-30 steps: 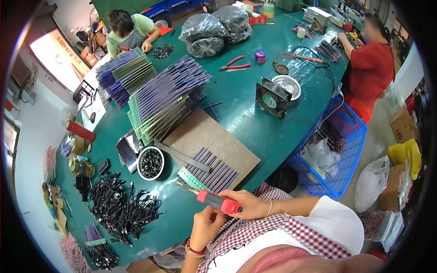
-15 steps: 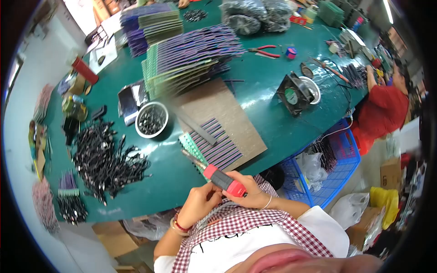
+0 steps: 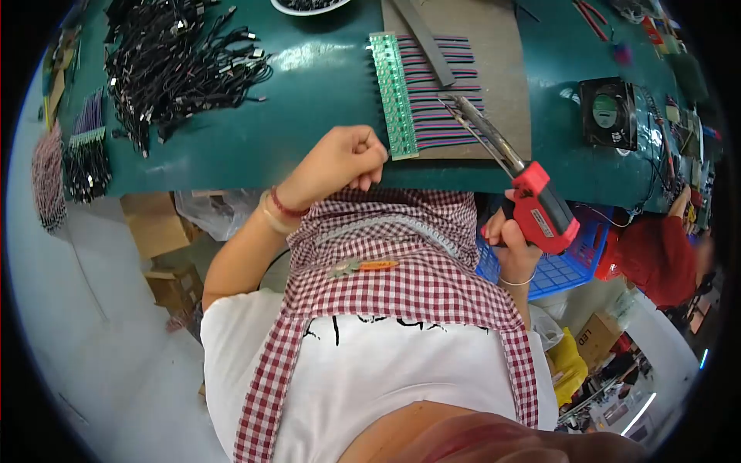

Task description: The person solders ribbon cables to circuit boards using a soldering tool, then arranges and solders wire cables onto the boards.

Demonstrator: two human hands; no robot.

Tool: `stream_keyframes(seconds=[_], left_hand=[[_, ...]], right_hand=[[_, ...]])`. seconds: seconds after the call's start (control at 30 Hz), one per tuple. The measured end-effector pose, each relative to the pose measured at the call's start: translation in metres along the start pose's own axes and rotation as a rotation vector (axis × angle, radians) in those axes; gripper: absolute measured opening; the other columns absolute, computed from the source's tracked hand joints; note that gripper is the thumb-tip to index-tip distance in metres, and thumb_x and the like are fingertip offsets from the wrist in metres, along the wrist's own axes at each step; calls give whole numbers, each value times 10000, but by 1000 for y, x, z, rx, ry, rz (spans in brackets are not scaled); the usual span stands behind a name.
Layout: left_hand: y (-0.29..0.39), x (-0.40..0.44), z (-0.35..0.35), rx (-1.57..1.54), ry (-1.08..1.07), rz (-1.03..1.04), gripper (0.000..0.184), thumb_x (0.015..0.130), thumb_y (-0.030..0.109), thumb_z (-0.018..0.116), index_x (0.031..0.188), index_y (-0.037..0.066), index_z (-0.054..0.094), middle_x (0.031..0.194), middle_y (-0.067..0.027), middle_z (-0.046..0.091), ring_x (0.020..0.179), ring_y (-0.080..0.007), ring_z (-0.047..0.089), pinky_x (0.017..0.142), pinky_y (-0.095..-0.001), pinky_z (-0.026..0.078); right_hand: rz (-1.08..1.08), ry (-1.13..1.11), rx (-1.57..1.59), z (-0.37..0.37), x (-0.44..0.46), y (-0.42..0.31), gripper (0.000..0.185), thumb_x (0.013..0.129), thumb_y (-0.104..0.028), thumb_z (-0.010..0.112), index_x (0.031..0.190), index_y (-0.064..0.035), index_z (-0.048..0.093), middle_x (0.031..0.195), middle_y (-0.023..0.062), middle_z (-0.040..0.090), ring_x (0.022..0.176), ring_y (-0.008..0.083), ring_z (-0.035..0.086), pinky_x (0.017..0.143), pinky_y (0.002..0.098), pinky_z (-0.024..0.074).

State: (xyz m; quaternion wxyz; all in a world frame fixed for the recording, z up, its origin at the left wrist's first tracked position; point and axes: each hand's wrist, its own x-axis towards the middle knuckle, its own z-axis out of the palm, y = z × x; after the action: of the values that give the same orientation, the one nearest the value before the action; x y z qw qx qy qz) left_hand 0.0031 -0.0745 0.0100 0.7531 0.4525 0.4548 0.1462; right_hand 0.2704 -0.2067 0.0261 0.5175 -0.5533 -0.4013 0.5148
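Note:
My right hand (image 3: pixel 511 245) is wrapped round the grip of a red and black soldering gun (image 3: pixel 543 210). Its long metal tip points up and left, over the ends of a row of striped wires (image 3: pixel 448 119). Those wires extend right from a green circuit board panel (image 3: pixel 397 100) at the table's front edge. Just left of the panel's lower corner is my left hand (image 3: pixel 347 160), fingers curled and pressed together; whatever they hold, if anything, is hidden. A grey metal bar (image 3: pixel 426 42) lies across the wires.
Brown board (image 3: pixel 505 77) lies under the wires. Black cables (image 3: pixel 185 73) with connectors are heaped at left, near a white bowl (image 3: pixel 312 9). A black fan (image 3: pixel 607 112) stands at right. Below are a blue basket (image 3: pixel 567 270) and a person in red (image 3: pixel 652 251).
The view has tilted down. My right hand has moved right, away from my left hand, with the soldering gun, whose tip now lies over the wires.

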Motion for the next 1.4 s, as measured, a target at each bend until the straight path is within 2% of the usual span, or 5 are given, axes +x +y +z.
stream_keyframes(seconds=[0.2, 0.57, 0.87, 0.93, 1.4], left_hand=[[4, 12, -6, -37, -34, -8, 127, 865, 130, 546, 799, 22, 533, 660, -24, 592, 522, -55, 530, 466, -173, 399], [10, 18, -12, 18, -57, -38, 157, 882, 149, 550, 791, 24, 524, 666, -34, 601, 525, -56, 534, 464, -177, 401], [8, 19, -12, 37, -56, -37, 154, 885, 149, 544, 795, 28, 516, 659, -30, 596, 518, -53, 527, 458, -174, 394], [10, 18, -12, 36, -54, -40, 152, 885, 148, 543, 795, 30, 513, 658, -29, 594, 517, -51, 526, 456, -174, 392], [12, 18, -10, 24, -27, -37, 137, 835, 132, 559, 763, 28, 509, 642, -41, 608, 519, -54, 534, 450, -182, 399]], right_hand=[[23, -60, -69, -5, -19, 14, 437, 837, -176, 607, 1177, 59, 465, 597, 72, 498, 509, 134, 451, 521, 286, 396], [118, -145, -152, -14, -35, 38, 415, 832, -82, 570, 1214, 43, 469, 684, 101, 549, 558, 145, 471, 563, 289, 407], [24, -171, -242, -13, -34, 37, 373, 830, -48, 566, 1182, 45, 485, 697, 102, 549, 583, 152, 483, 585, 303, 421], [144, -82, -150, -9, -35, 33, 166, 780, 9, 660, 942, 7, 627, 794, 35, 614, 717, 125, 572, 654, 283, 469], [155, -123, -217, -12, -34, 36, 158, 764, -19, 665, 918, -1, 637, 775, 58, 627, 696, 147, 589, 628, 278, 464]])
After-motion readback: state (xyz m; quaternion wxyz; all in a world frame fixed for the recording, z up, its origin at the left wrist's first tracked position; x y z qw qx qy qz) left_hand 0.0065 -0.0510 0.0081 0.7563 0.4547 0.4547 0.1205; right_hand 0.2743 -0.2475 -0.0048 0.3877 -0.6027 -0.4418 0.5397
